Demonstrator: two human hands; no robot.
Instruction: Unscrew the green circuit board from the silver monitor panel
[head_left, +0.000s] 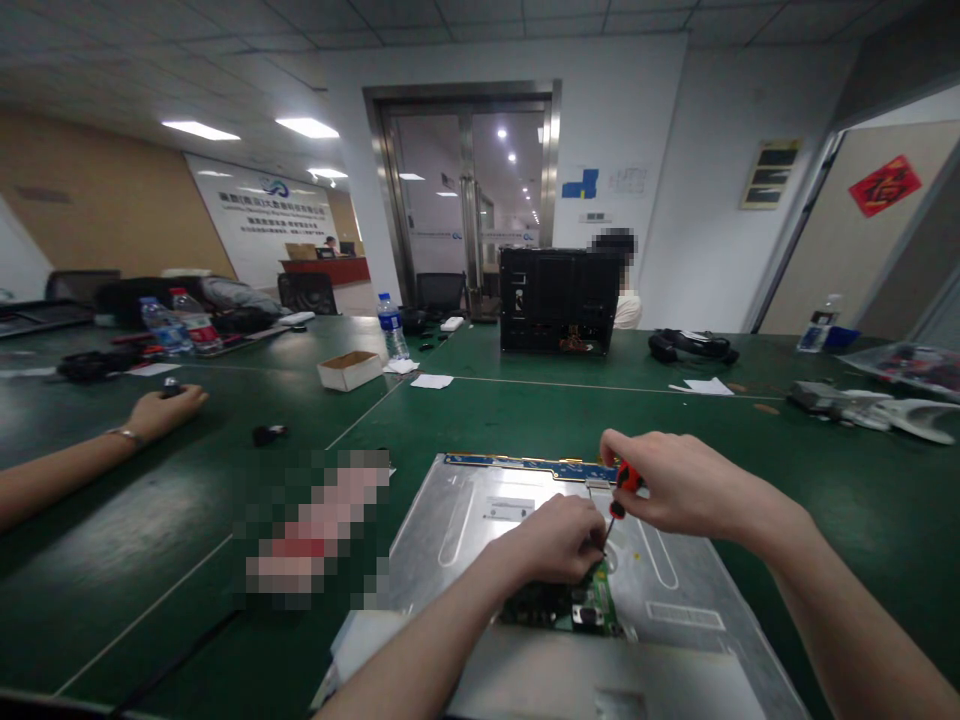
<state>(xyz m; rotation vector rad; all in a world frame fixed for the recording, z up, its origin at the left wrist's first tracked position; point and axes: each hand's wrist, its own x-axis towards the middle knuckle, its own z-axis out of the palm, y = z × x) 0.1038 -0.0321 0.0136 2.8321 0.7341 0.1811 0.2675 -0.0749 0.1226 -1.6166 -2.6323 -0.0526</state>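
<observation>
My right hand (671,480) is wrapped round the handle of a red and black screwdriver (626,482), whose shaft points down and a little left. The tip meets the area at the upper edge of a green circuit board (600,600). Close beside that tip, my left hand (566,535) has its fingers pinched together; whatever is between them is hidden. The board lies on a silver metal display panel (480,545), flat on the green table. Along the panel's far edge runs a narrow blue circuit strip (525,466).
A co-worker's hand (166,402) holds a small dark object at the left. Ahead stand an open carton (350,371), a water bottle (391,325) and a black electronics casing (556,300). Black cables (691,346) lie at the back right. A blurred pink patch (322,530) is left of the panel.
</observation>
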